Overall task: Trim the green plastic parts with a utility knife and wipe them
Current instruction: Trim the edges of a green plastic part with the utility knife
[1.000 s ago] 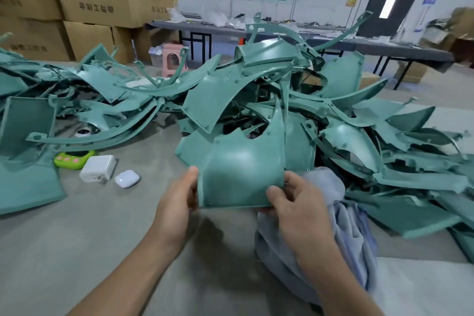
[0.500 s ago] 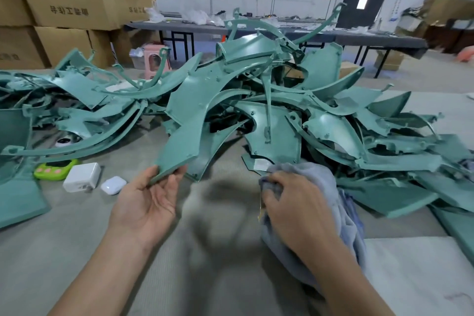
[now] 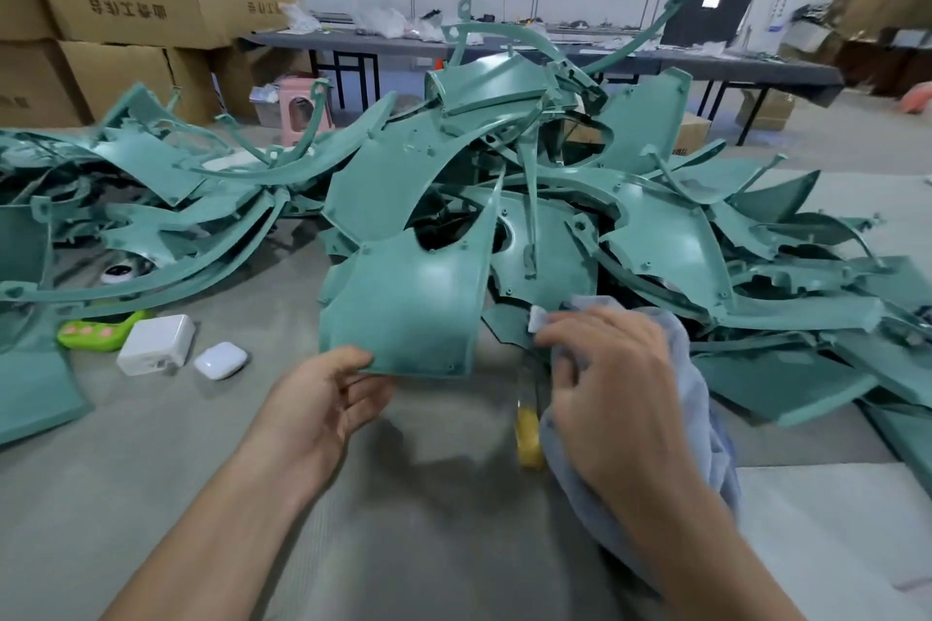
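Orientation of the green panel [image 3: 403, 308] has changed: edge-on half a second ago, it now shows us its broad face, just in front of the pile of green parts [image 3: 655, 237]. We see the left hand [image 3: 323, 398], earlier open beneath it, pinching its lower edge between thumb and fingers. The right hand [image 3: 610, 378], also before the pile, curls its fingers into the blue-grey cloth [image 3: 701, 398]; beside it lies a yellow knife [image 3: 528, 441].
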The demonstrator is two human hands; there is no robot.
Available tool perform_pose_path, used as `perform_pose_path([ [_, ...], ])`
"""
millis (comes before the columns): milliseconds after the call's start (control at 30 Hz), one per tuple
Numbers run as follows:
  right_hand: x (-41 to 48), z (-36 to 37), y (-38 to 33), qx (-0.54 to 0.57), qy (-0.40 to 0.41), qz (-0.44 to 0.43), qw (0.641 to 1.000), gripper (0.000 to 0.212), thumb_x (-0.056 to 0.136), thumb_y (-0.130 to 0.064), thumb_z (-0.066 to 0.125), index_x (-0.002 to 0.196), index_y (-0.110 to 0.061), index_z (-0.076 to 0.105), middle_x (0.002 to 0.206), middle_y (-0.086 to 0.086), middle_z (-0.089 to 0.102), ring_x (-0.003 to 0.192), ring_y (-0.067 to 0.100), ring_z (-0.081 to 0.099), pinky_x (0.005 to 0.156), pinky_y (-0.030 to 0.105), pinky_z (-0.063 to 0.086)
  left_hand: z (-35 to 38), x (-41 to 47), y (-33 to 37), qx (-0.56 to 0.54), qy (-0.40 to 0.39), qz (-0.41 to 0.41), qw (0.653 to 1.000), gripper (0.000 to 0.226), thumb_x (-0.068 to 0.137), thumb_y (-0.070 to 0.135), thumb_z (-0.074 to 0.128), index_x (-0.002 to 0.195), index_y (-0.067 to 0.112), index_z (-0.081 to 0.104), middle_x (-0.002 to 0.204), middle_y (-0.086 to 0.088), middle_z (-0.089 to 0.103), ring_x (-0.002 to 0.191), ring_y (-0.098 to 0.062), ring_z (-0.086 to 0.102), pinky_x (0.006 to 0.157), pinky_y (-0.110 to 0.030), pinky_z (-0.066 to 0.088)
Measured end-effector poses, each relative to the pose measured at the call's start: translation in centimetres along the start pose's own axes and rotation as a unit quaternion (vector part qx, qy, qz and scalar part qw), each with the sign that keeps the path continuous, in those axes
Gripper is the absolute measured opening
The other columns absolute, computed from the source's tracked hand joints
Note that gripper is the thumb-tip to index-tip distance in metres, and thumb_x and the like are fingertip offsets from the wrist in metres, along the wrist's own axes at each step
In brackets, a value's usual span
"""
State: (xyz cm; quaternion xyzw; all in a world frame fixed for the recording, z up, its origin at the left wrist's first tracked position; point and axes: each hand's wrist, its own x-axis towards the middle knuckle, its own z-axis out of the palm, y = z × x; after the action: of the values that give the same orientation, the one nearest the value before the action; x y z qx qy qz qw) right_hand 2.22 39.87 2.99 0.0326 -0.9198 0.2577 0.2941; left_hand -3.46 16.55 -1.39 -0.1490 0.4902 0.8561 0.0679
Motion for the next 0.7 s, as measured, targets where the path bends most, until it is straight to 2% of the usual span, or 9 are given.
perform_pose_path([
  [100, -1.1, 2.1, -2.4, 0.055, -0.087, -0.066, 0.992, 0.027, 0.081, -0.005, 0.062, 0.089, -0.024, 0.079, 0.093, -0.010, 0.077, 0.092, 0.009, 0.068, 0.089, 0.029, 0.052, 0.1, 0.1, -0.7, 0.024, -0.021, 0.021, 0.999, 0.016, 0.098, 0.007, 0.055, 0.108, 0.002, 0.066, 0.080, -0.011, 0.076, 0.062, -0.019, 0.074, 0.051, -0.021, 0.056],
  [200, -1.6, 3.6, -2.6, 0.021, -0.167, -0.038, 0.985, 0.032, 0.090, -0.017, 0.053, 0.110, -0.027, 0.075, 0.110, -0.011, 0.075, 0.105, 0.012, 0.067, 0.092, 0.027, 0.049, 0.2, -0.1, -0.1, -0.002, -0.038, 0.037, 0.999, 0.020, 0.097, 0.006, 0.055, 0.114, 0.006, 0.067, 0.100, -0.016, 0.078, 0.080, -0.025, 0.078, 0.056, -0.025, 0.060],
  [233, -1.3, 3.7, -2.2, 0.014, -0.155, -0.007, 0.988, 0.032, 0.092, -0.018, 0.054, 0.115, -0.028, 0.074, 0.113, -0.011, 0.075, 0.108, 0.013, 0.067, 0.095, 0.026, 0.046, 0.2, -0.3, 0.3, -0.023, -0.045, 0.033, 0.998, 0.023, 0.093, 0.007, 0.057, 0.114, 0.005, 0.067, 0.100, -0.017, 0.078, 0.080, -0.025, 0.078, 0.055, -0.025, 0.060],
  [300, -0.6, 3.3, -1.0, 0.012, -0.115, 0.059, 0.992, 0.029, 0.093, -0.019, 0.057, 0.112, -0.030, 0.075, 0.104, -0.007, 0.077, 0.101, 0.016, 0.069, 0.089, 0.027, 0.048, 0.0, -0.7, 0.9, -0.080, -0.047, 0.009, 0.996, 0.028, 0.081, 0.008, 0.059, 0.104, -0.001, 0.073, 0.093, -0.020, 0.078, 0.071, -0.026, 0.078, 0.050, -0.024, 0.059],
  [367, -0.1, 2.9, -0.2, 0.010, -0.067, 0.097, 0.993, 0.023, 0.092, -0.020, 0.060, 0.104, -0.030, 0.077, 0.092, -0.006, 0.076, 0.090, 0.017, 0.068, 0.076, 0.025, 0.046, -0.2, -1.1, 1.5, -0.117, -0.028, -0.007, 0.993, 0.026, 0.072, 0.008, 0.056, 0.078, -0.003, 0.078, 0.075, -0.018, 0.075, 0.055, -0.023, 0.073, 0.044, -0.022, 0.056],
  [433, 0.1, 2.9, 0.2, 0.001, -0.029, 0.114, 0.993, 0.021, 0.091, -0.018, 0.062, 0.101, -0.028, 0.077, 0.092, -0.005, 0.074, 0.090, 0.018, 0.065, 0.075, 0.023, 0.042, -0.4, -1.5, 1.8, -0.142, -0.011, 0.008, 0.990, 0.021, 0.062, 0.009, 0.056, 0.056, 0.003, 0.075, 0.060, -0.011, 0.069, 0.041, -0.019, 0.063, 0.038, -0.018, 0.048],
  [533, 0.5, 2.6, 1.3, -0.017, 0.002, 0.128, 0.992, 0.019, 0.091, -0.015, 0.061, 0.099, -0.021, 0.078, 0.094, 0.001, 0.074, 0.092, 0.021, 0.065, 0.079, 0.027, 0.046, -1.0, -2.3, 2.5, -0.205, -0.042, 0.043, 0.977, 0.015, 0.046, 0.005, 0.051, 0.042, 0.011, 0.065, 0.054, -0.003, 0.063, 0.035, -0.018, 0.054, 0.035, -0.019, 0.044],
  [633, 1.0, 1.2, 2.9, -0.022, 0.008, 0.125, 0.992, 0.020, 0.092, -0.009, 0.062, 0.101, -0.016, 0.078, 0.100, 0.001, 0.075, 0.101, 0.020, 0.066, 0.093, 0.031, 0.049, -2.3, -2.6, 3.1, -0.180, -0.074, 0.024, 0.981, 0.034, 0.049, 0.004, 0.039, 0.056, 0.005, 0.072, 0.067, -0.010, 0.070, 0.045, -0.028, 0.064, 0.042, -0.027, 0.054],
  [700, 1.0, 0.4, 3.1, -0.075, -0.001, 0.156, 0.985, 0.019, 0.091, -0.013, 0.061, 0.101, -0.014, 0.077, 0.099, 0.005, 0.074, 0.101, 0.024, 0.066, 0.085, 0.028, 0.046, -2.8, -2.5, 3.1, -0.118, -0.085, -0.003, 0.989, 0.056, 0.053, 0.005, 0.036, 0.088, -0.001, 0.079, 0.093, -0.020, 0.075, 0.069, -0.038, 0.073, 0.064, -0.045, 0.063],
])
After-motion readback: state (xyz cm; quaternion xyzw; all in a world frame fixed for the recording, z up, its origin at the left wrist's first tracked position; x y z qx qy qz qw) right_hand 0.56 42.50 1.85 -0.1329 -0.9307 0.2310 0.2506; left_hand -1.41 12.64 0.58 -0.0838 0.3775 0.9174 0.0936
